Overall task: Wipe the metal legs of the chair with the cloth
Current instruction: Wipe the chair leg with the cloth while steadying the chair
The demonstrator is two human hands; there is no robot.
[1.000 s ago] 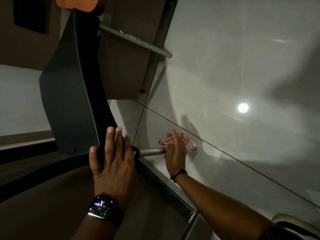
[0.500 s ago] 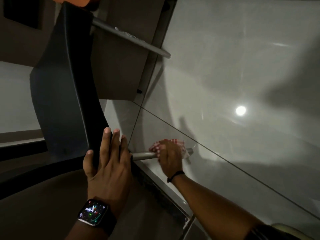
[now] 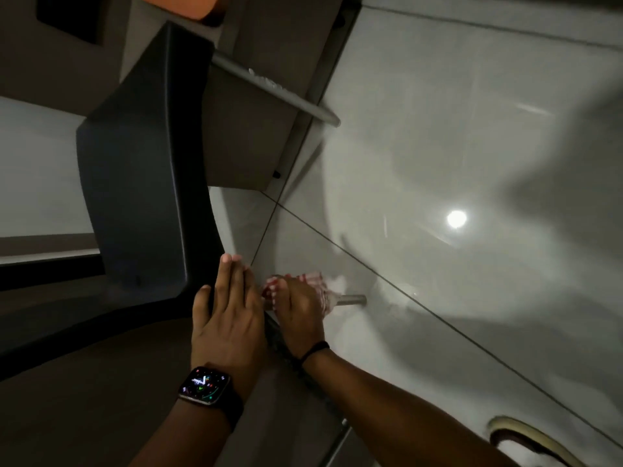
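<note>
- Your right hand [image 3: 300, 308] holds the cloth [image 3: 312, 281], a red-and-white checked one, wrapped round the near metal leg [image 3: 352, 299]; the grip is closed on cloth and leg together.
- Only the bare end of that leg shows beyond the cloth, pointing out over the tiled floor [image 3: 472, 146]. The part nearer the seat is hidden under your hand.
- Your left hand [image 3: 229, 318] lies flat, fingers extended, against the dark chair [image 3: 145, 197] where seat meets back. It braces; it grips nothing.
- A second leg [image 3: 276, 87] projects higher in the view, well apart from the cloth. Judge it as not yet being wiped.
- Risk: the chair appears tipped, so its balance likely depends on the flat left palm. A hard push along the leg could slide or roll the chair. Keep steady pressure at the brace.
- Risk: a loose wrap may bunch or slip off the leg end. Keep the cloth closed round the tube.
- Risk: low light and motion blur around the cloth hide residue. You cannot confirm cleanliness from this view; check the joint near the seat.
- Risk: the glossy floor offers the chair little friction.
</note>
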